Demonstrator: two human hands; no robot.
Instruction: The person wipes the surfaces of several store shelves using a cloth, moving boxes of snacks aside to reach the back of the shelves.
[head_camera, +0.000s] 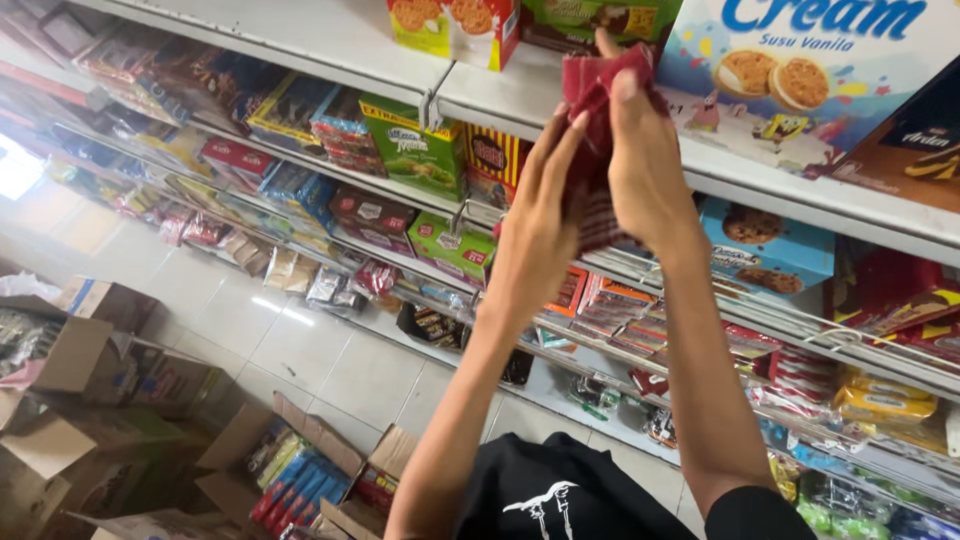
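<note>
Red cloth (600, 90) gripped by both hands, left (535, 235) and right (650, 170), beside a blue biscuit box (800, 80).

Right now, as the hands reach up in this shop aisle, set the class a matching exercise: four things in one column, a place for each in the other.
Things
1. dark red packets
2. green box
3. open cardboard box
4. blue biscuit box

Places
A. on the floor, lower left
B. between the left hand and the right hand
C. on a shelf, right of the arms
D. on a shelf, left of the hands

Pairs: 1-B, 2-D, 3-A, 4-C
</note>
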